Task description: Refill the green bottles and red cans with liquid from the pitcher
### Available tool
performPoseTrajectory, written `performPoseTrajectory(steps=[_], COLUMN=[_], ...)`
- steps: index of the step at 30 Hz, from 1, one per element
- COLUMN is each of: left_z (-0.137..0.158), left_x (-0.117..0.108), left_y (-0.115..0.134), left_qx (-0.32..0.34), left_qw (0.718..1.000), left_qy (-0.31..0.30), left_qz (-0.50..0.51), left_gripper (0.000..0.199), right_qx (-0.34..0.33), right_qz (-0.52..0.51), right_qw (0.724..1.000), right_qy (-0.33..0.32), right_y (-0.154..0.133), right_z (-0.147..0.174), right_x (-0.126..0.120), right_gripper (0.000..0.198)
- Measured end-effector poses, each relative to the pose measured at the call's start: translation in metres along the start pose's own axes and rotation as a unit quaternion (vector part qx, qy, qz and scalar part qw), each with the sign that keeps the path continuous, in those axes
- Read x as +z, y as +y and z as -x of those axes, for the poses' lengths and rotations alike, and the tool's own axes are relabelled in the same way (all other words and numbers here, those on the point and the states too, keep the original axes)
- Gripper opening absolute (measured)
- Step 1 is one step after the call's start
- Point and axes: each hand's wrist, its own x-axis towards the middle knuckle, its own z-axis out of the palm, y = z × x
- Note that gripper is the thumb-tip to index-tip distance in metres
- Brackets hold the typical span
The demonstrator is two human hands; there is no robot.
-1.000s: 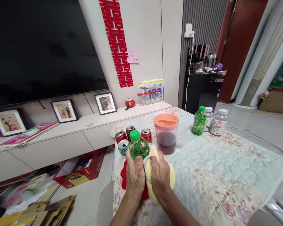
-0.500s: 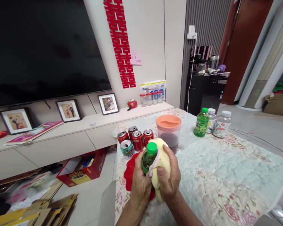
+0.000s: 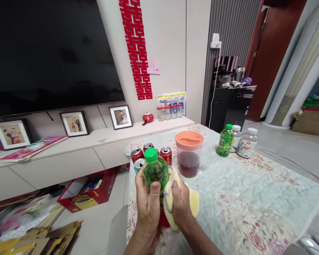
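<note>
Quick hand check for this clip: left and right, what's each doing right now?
Left hand: closed around the green-capped bottle.
Right hand: closed on the yellow cloth, against the bottle's side.

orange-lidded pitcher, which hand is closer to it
Right: the right hand, holding the yellow cloth, is on the near side of the pitcher; the left hand, gripping a green-capped bottle, is farther left.

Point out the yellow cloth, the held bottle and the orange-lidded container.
Yellow cloth point(image 3: 194, 202): head view, on its loose flap.
Held bottle point(image 3: 155, 171): head view, on its shoulder.
Orange-lidded container point(image 3: 189, 159): head view, on its side wall.
</note>
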Motion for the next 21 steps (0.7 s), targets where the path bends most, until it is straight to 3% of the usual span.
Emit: performPoseTrajectory(steps=[6,12,17,21], left_z=[-0.011,-0.013,-0.012,-0.015], left_x=[0.006,0.008,0.0,-0.01], left_y=[0.006,0.012,0.006,-0.006], left_qx=[-0.016,-0.023,-0.021,-0.015], left_qw=[0.994,0.982,0.984,0.988], left_qy=[0.029,0.04,-0.022,-0.047], left_qz=[0.104,0.185,0.176,0.146], left_gripper=[0.071,0.07,0.058,0.071], right_qx=[0.109,0.247,0.281,0.27], right_qz=[-0.101,-0.235,-0.268,-0.246], right_qw=[0.989,0.94,0.921,0.929], right_qy=[0.014,-0.015,0.024,0.056], right_y=[0.005,0.009,0.01,0.008], right_z=[-0.006,-0.007,-0.011,-0.015], right_x=[0.009,0.02,0.017,0.013], right_gripper=[0.05,0.063,0.059,0.055])
